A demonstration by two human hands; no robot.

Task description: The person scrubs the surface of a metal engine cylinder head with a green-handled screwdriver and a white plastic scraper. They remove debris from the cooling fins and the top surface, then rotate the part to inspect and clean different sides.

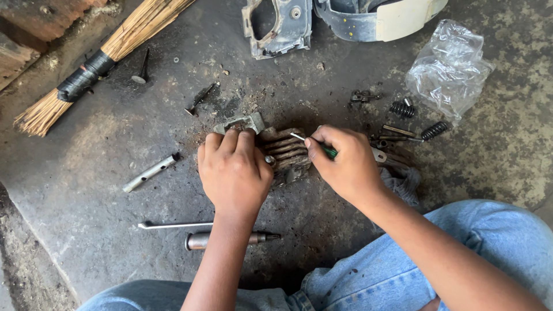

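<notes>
Mid-clean on the finned cylinder head (286,152) lying on the floor (86,173): my left hand (233,173) clamps down over it, right hand (345,164) pinches a green-handled screwdriver (314,144) (tip in the fins), next probably needs steady scraping without slipping.

Left hand (233,170) lies palm-down, right hand (345,164) has fingers pinched.

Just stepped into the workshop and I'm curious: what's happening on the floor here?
A person sits on the grimy concrete floor. Their left hand steadies a dirty, finned metal engine part, while the right hand works a thin green-handled metal tool against it. Black coil springs, a clear plastic bag and a straw broom lie around.
</notes>
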